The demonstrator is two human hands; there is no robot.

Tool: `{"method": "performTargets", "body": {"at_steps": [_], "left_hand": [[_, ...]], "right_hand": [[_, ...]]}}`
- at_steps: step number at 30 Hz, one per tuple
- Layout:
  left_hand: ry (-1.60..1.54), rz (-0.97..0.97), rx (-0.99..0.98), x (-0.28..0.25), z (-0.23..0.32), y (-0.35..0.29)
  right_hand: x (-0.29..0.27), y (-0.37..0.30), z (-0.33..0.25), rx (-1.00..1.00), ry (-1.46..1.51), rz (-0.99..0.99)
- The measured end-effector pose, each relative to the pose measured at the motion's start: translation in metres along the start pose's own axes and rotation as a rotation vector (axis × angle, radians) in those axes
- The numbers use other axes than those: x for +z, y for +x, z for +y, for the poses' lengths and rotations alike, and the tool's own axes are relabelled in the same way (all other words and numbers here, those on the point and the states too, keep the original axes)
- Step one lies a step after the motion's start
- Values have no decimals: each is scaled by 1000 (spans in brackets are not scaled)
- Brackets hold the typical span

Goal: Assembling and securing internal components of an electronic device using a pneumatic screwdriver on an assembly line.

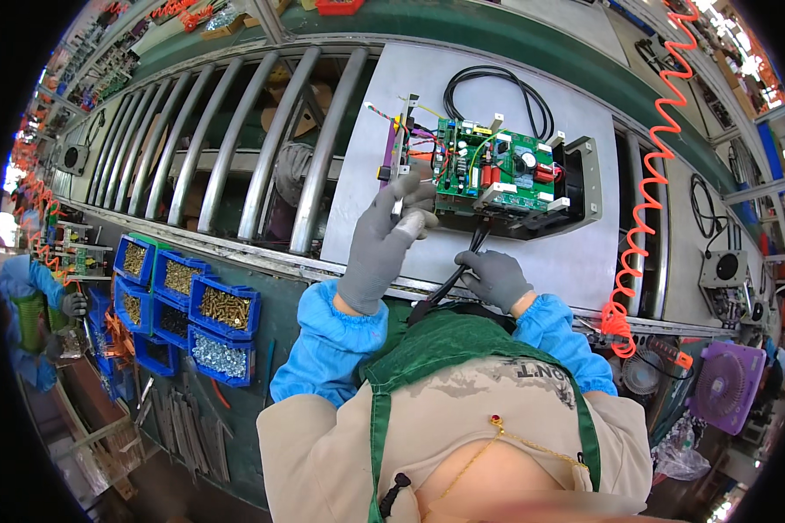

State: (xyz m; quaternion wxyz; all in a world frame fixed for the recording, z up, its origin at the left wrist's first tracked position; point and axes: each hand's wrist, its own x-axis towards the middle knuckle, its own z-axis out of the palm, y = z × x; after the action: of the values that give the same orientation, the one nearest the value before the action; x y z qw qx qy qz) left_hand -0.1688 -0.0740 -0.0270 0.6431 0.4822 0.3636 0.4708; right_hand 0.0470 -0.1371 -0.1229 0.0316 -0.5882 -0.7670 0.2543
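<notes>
A circuit board assembly (497, 170) lies on a pale metal plate: green board, red and white parts, coloured wires, and a black fan (570, 183) in a metal frame at its right end. My left hand (384, 240), in a grey glove, is at the lower end of the metal bracket (402, 148) on its left side. Those fingers are bent and partly smeared, so their grip is unclear. Closed round a black cable (449, 284) below the assembly is my right hand (497, 277), also gloved. The cable runs from the assembly's near side toward my apron.
Metal rollers (262, 148) continue left of the pale plate (532, 261). Blue bins (224, 309) with screws and small fasteners stand at the near left. A coiled black cable (506, 74) lies behind the assembly. An orange coiled hose (650, 192) hangs right. Another worker's gloved hand (74, 303) shows far left.
</notes>
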Motion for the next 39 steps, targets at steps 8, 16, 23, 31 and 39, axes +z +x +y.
{"method": "performTargets", "body": {"at_steps": [8,16,23,31,39], "left_hand": [[1474,38,491,15,37,62],[1954,-27,531,21,41,116],[2107,72,606,33,54,107],[1640,134,820,0,53,124],[796,-162,326,7,58,33]], "right_hand": [[-5,-1,2,-6,4,-73],[4,-8,10,-44,52,-41],[0,-6,10,-1,55,-59],[8,6,19,-160,288,279],[-42,11,15,148,1150,305]]}}
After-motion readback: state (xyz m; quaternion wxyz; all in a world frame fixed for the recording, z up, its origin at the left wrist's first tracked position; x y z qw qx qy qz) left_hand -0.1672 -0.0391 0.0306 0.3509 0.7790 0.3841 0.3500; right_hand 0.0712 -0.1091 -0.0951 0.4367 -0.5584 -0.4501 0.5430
